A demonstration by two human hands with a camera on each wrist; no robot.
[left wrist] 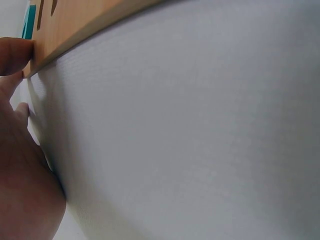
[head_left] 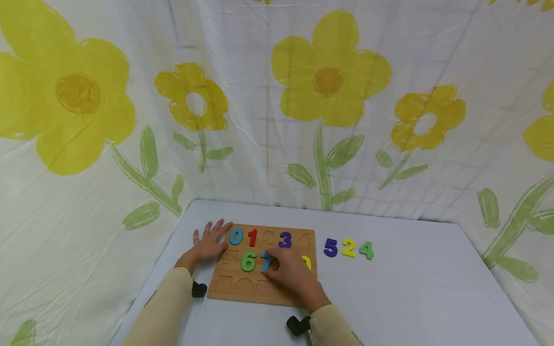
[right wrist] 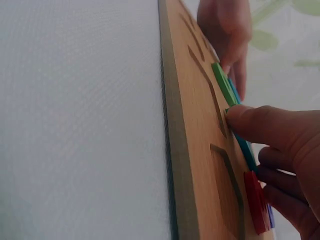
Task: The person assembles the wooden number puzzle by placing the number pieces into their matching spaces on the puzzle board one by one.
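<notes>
A wooden number puzzle board (head_left: 240,290) lies on the table. My right hand (head_left: 294,274) pinches the blue number 7 (head_left: 266,264) between thumb and fingers, over the middle row beside the green 6 (head_left: 248,262). In the right wrist view, a red piece (right wrist: 256,202) sits on the board close to the fingertips; in the head view the hand hides it. The left hand (head_left: 209,244) rests with spread fingers at the board's left edge, its thumb touching the side. Blue 0 (head_left: 235,237), red 1 (head_left: 252,238) and purple 3 (head_left: 285,240) occupy the top row.
Right of the board, a purple 5 (head_left: 331,247), a yellow 2 (head_left: 348,247) and a green 4 (head_left: 366,250) lie on the white table (head_left: 411,288). A yellow piece (head_left: 307,262) shows partly behind the right hand. A flower-printed curtain (head_left: 251,158) hangs behind the table.
</notes>
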